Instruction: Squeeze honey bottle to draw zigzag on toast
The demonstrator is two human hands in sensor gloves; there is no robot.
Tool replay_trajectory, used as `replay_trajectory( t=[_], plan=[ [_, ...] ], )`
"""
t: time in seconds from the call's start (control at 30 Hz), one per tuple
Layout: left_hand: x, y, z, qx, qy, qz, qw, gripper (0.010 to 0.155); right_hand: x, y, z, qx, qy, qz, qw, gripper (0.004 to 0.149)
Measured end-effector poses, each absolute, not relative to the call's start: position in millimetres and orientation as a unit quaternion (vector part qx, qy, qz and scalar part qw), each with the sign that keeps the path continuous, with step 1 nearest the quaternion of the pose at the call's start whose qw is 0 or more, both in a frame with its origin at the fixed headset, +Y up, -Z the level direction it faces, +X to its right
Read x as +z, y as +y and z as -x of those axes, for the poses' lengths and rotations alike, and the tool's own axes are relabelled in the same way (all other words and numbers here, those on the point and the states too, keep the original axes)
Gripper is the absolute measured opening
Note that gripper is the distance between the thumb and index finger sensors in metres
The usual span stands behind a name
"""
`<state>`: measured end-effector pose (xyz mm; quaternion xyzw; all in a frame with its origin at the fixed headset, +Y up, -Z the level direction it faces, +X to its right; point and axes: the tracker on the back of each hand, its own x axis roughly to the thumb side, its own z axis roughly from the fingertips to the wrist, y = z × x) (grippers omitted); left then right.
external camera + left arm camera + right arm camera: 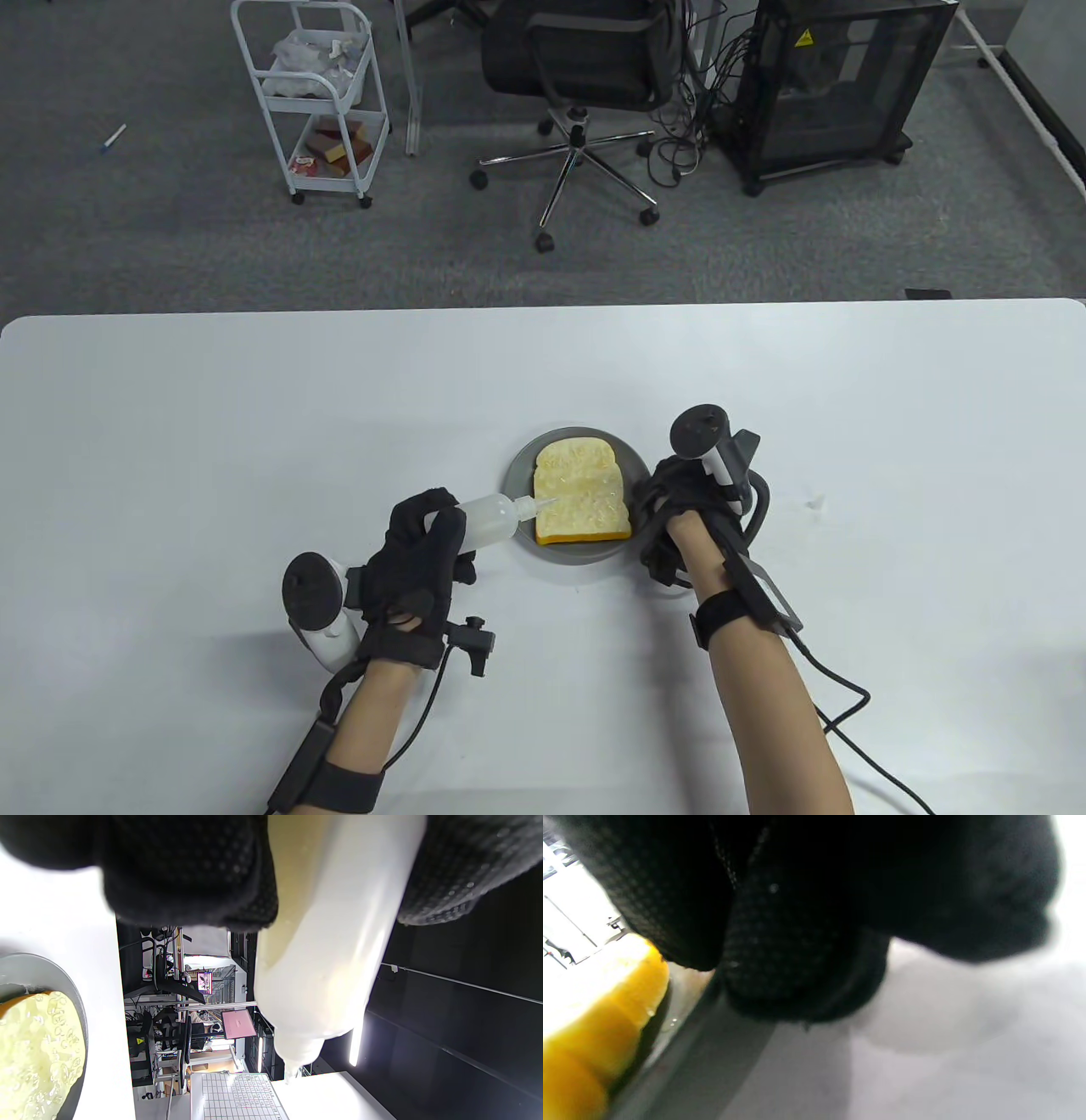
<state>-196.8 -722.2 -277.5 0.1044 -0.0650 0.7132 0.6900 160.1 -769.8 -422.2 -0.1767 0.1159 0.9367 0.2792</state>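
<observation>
A slice of toast (582, 499) with a yellow crust lies on a grey plate (567, 556) at the table's middle. Pale squiggly lines cover its top. My left hand (422, 556) grips a translucent squeeze bottle (492, 518), held sideways with its nozzle over the toast's left edge. The bottle fills the left wrist view (331, 942), fingers (186, 870) around it, with the toast (34, 1060) at lower left. My right hand (679, 509) rests at the plate's right rim. In the right wrist view its fingers (797, 942) touch the plate rim (683, 1022) beside the toast crust (598, 1027).
The white table (254, 407) spreads wide on all sides of the plate. A small smudge (816, 501) lies right of my right hand. Beyond the far edge stand a white cart (314, 93), an office chair (577, 76) and a black cabinet (840, 85).
</observation>
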Motion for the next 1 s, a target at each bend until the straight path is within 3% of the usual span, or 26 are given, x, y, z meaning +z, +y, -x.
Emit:
replay_trajectory(
  t=[0.2,0.33,0.57,0.73,1.0],
  plan=[
    [-278,-724,199,0.716,-0.058,-0.103,0.688,0.07,-418,-779,-177,0.868,0.153,0.2,0.427,0.048],
    [-277,-721,201,0.716,-0.05,-0.106,0.688,0.07,-412,-784,-185,0.823,0.168,0.154,0.52,0.047],
    [-275,-709,204,0.7,-0.058,-0.122,0.701,0.071,-382,-755,-200,0.818,0.133,0.087,0.552,0.057],
    [-269,-688,200,0.652,-0.092,-0.168,0.734,0.07,-342,-735,-217,0.832,0.102,0.044,0.543,0.057],
    [-261,-665,172,0.578,-0.138,-0.187,0.783,0.07,-294,-746,-224,0.813,0.107,0.028,0.571,0.057]
  ],
)
